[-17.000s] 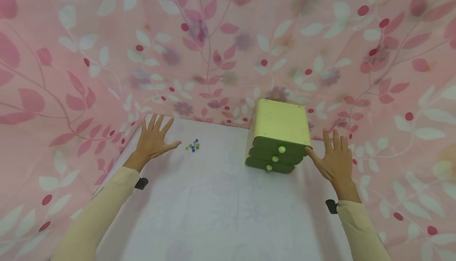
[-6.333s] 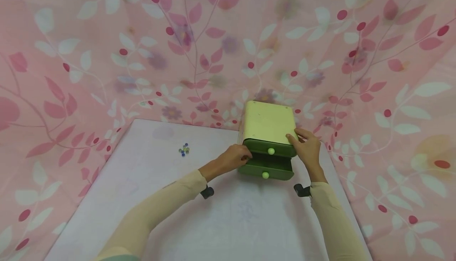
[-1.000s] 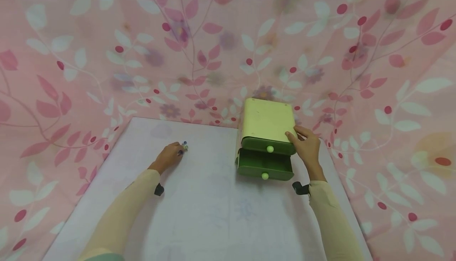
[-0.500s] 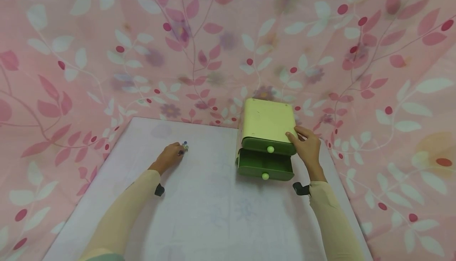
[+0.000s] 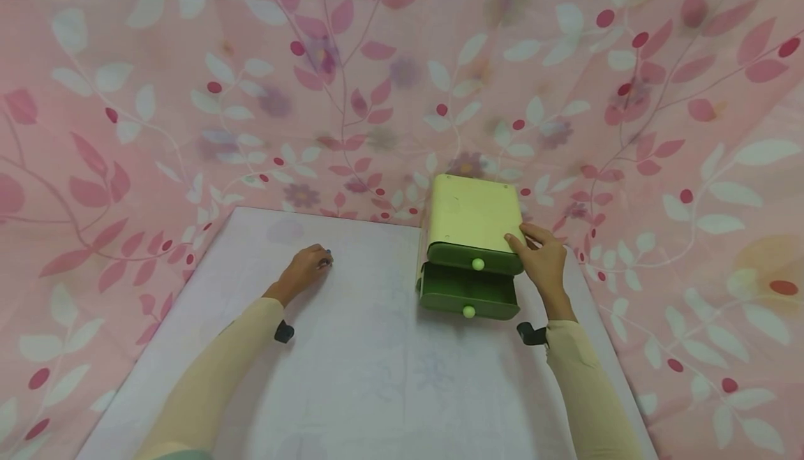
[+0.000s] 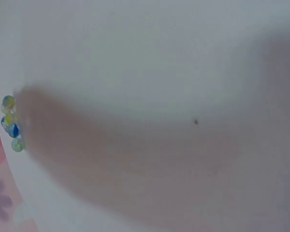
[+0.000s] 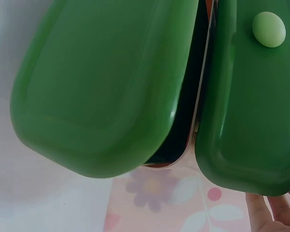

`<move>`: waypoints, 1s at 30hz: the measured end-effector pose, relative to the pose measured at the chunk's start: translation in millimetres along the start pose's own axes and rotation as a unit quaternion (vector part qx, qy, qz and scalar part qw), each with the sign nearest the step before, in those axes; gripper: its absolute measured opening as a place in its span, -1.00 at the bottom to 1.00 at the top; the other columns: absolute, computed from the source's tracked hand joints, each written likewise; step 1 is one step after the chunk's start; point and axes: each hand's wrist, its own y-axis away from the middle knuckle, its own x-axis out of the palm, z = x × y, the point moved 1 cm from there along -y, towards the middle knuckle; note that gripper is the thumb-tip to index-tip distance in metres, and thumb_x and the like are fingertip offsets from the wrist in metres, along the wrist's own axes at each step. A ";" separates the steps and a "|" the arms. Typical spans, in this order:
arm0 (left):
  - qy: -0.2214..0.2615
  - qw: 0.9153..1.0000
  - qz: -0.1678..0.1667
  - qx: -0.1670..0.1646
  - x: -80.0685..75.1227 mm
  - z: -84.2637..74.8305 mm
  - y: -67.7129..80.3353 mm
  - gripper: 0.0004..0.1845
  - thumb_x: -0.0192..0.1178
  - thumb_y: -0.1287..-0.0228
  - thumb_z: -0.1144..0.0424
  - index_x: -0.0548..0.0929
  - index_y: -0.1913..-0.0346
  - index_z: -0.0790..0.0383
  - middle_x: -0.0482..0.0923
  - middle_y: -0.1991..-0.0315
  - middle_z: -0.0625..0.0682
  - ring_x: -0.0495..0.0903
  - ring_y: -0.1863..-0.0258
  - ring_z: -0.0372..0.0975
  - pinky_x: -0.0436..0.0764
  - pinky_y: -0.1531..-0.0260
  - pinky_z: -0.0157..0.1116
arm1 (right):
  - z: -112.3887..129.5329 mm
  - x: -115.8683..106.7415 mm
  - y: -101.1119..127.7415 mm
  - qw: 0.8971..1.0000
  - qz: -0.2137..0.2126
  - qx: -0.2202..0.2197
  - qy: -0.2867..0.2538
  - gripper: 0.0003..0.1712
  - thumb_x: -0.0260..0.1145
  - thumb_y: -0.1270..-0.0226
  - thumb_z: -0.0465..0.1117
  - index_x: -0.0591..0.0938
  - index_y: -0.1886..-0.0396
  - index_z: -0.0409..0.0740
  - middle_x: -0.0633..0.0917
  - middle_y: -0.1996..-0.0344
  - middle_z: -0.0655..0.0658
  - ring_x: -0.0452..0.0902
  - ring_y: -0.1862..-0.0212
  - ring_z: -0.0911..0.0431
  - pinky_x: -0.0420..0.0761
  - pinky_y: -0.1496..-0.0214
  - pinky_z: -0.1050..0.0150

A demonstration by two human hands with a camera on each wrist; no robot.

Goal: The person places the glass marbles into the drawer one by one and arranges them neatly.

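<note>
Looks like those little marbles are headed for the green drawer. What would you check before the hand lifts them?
1. Middle drawer pulled out: ok.
2. Right hand rests on the drawer box, steadying it: ok.
3. Left hand at the marbles: ok.
4. Marbles actually pinched by the fingers: cannot tell, hand hides them.
5. All marbles gathered: not ok, several lie on the table in the left wrist view.
</note>
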 end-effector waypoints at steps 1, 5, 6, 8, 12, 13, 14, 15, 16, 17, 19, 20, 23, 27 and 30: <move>0.011 1.000 -0.004 0.003 -0.6 -2.0 -0.9 -0.86 0.36 -0.11 0.52 0.70 0.24 0.37 0.57 0.27 0.11 0.63 0.24 -0.05 0.64 0.13 -0.13 | -0.3 -0.1 -0.1 1.000 0.000 0.001 0.000 -0.49 0.53 -0.11 -0.16 0.68 -0.03 -0.33 0.66 -0.03 -0.23 0.60 -0.07 -0.04 0.56 -0.13 0.09; 0.054 0.998 -0.009 0.002 -1.6 -10.7 -5.3 -0.83 0.33 -0.10 0.54 0.69 0.21 0.37 0.57 0.28 0.10 0.65 0.26 -0.07 0.65 0.18 -0.16 | -1.7 -0.1 -0.3 1.000 -0.001 0.002 0.000 -0.48 0.53 -0.11 -0.16 0.68 -0.03 -0.33 0.66 -0.02 -0.24 0.60 -0.07 -0.05 0.56 -0.13 0.09; 0.063 0.998 -0.009 -0.001 -1.2 -12.6 -6.3 -0.82 0.32 -0.10 0.53 0.69 0.20 0.37 0.57 0.28 0.09 0.65 0.26 -0.08 0.66 0.18 -0.17 | -1.7 -0.1 -0.2 1.000 -0.001 0.001 -0.001 -0.48 0.53 -0.11 -0.16 0.68 -0.03 -0.33 0.66 -0.02 -0.24 0.60 -0.07 -0.05 0.56 -0.13 0.08; 0.074 0.997 -0.010 0.000 -0.1 -17.3 -8.9 -0.82 0.32 -0.11 0.52 0.69 0.19 0.38 0.58 0.28 0.09 0.66 0.26 -0.08 0.66 0.19 -0.18 | -1.6 -0.2 0.1 1.000 -0.001 0.001 -0.001 -0.48 0.53 -0.11 -0.16 0.68 -0.03 -0.33 0.66 -0.02 -0.24 0.60 -0.07 -0.06 0.56 -0.14 0.07; 0.087 0.996 -0.022 0.028 0.3 -29.9 -15.4 -0.82 0.34 -0.11 0.53 0.70 0.18 0.41 0.58 0.27 0.11 0.68 0.27 -0.09 0.68 0.21 -0.20 | -0.6 -0.2 0.8 1.000 -0.003 0.003 0.001 -0.49 0.54 -0.10 -0.17 0.68 -0.03 -0.32 0.67 -0.01 -0.23 0.60 -0.06 -0.03 0.56 -0.13 0.09; 0.088 0.995 -0.027 0.042 -0.1 -33.9 -17.1 -0.81 0.34 -0.10 0.54 0.69 0.19 0.42 0.59 0.27 0.12 0.68 0.27 -0.09 0.68 0.22 -0.20 | -0.2 -0.2 0.9 1.000 -0.004 0.004 0.002 -0.49 0.54 -0.10 -0.17 0.68 -0.03 -0.32 0.67 -0.01 -0.23 0.60 -0.06 -0.02 0.57 -0.13 0.09; 0.088 0.994 -0.031 0.055 -0.3 -37.4 -19.0 -0.81 0.34 -0.09 0.55 0.69 0.19 0.42 0.59 0.27 0.12 0.68 0.28 -0.09 0.69 0.23 -0.21 | -0.1 0.0 0.7 1.000 -0.004 0.005 0.004 -0.49 0.54 -0.10 -0.16 0.68 -0.03 -0.32 0.67 -0.01 -0.23 0.59 -0.06 -0.02 0.57 -0.14 0.09; 0.086 0.993 -0.035 0.069 -0.2 -40.3 -21.0 -0.81 0.35 -0.09 0.55 0.69 0.19 0.42 0.59 0.27 0.12 0.68 0.29 -0.10 0.69 0.24 -0.22 | 0.3 0.2 0.6 1.000 -0.004 0.005 0.004 -0.49 0.54 -0.10 -0.17 0.68 -0.03 -0.32 0.67 -0.01 -0.23 0.59 -0.07 -0.02 0.56 -0.14 0.10; 0.085 0.992 -0.039 0.081 0.3 -43.5 -22.6 -0.81 0.35 -0.09 0.56 0.69 0.19 0.41 0.59 0.26 0.12 0.67 0.29 -0.11 0.69 0.25 -0.23 | 0.5 0.1 0.8 1.000 -0.004 0.005 0.005 -0.49 0.53 -0.10 -0.17 0.68 -0.03 -0.32 0.67 -0.01 -0.23 0.59 -0.07 -0.02 0.56 -0.14 0.09; 0.083 0.991 -0.041 0.093 0.6 -47.0 -24.3 -0.81 0.35 -0.09 0.56 0.69 0.20 0.40 0.59 0.26 0.11 0.67 0.30 -0.12 0.69 0.25 -0.25 | 0.4 0.1 0.8 1.000 -0.004 0.005 0.006 -0.49 0.53 -0.11 -0.16 0.68 -0.03 -0.32 0.67 -0.02 -0.23 0.59 -0.07 -0.03 0.56 -0.14 0.09; 0.083 0.989 -0.045 0.110 0.7 -54.9 -27.3 -0.80 0.35 -0.07 0.57 0.69 0.20 0.39 0.59 0.26 0.11 0.67 0.31 -0.13 0.69 0.26 -0.26 | 0.0 0.4 0.8 1.000 -0.002 0.005 0.008 -0.49 0.53 -0.12 -0.16 0.67 -0.04 -0.32 0.66 -0.02 -0.24 0.60 -0.07 -0.04 0.56 -0.14 0.09; 0.082 0.989 -0.045 0.118 0.7 -58.6 -28.9 -0.81 0.34 -0.08 0.57 0.69 0.20 0.39 0.59 0.26 0.11 0.67 0.31 -0.13 0.69 0.26 -0.27 | -0.2 0.4 0.7 1.000 -0.001 0.005 0.010 -0.49 0.52 -0.12 -0.15 0.67 -0.05 -0.32 0.66 -0.02 -0.24 0.60 -0.07 -0.04 0.56 -0.14 0.08; 0.085 0.986 -0.046 0.137 -0.1 -70.9 -33.1 -0.81 0.35 -0.08 0.57 0.70 0.21 0.38 0.59 0.25 0.11 0.67 0.31 -0.14 0.68 0.26 -0.30 | 0.1 0.5 0.9 1.000 0.000 0.004 0.014 -0.48 0.52 -0.13 -0.15 0.67 -0.05 -0.32 0.66 -0.02 -0.23 0.60 -0.07 -0.05 0.56 -0.14 0.08; 0.090 0.982 -0.049 0.161 -0.3 -85.6 -38.7 -0.79 0.37 -0.06 0.57 0.70 0.21 0.35 0.58 0.25 0.09 0.66 0.30 -0.14 0.68 0.26 -0.35 | 0.6 0.1 1.4 1.000 -0.001 0.000 0.012 -0.49 0.53 -0.12 -0.16 0.68 -0.04 -0.32 0.67 -0.01 -0.23 0.60 -0.06 -0.05 0.57 -0.13 0.09; 0.098 0.977 -0.058 0.180 0.1 -95.7 -43.2 -0.79 0.37 -0.06 0.57 0.69 0.22 0.34 0.58 0.25 0.09 0.65 0.30 -0.13 0.68 0.27 -0.35 | 1.1 -0.3 1.6 1.000 -0.002 -0.004 0.008 -0.50 0.53 -0.11 -0.17 0.68 -0.03 -0.32 0.67 -0.01 -0.23 0.61 -0.05 -0.05 0.58 -0.12 0.11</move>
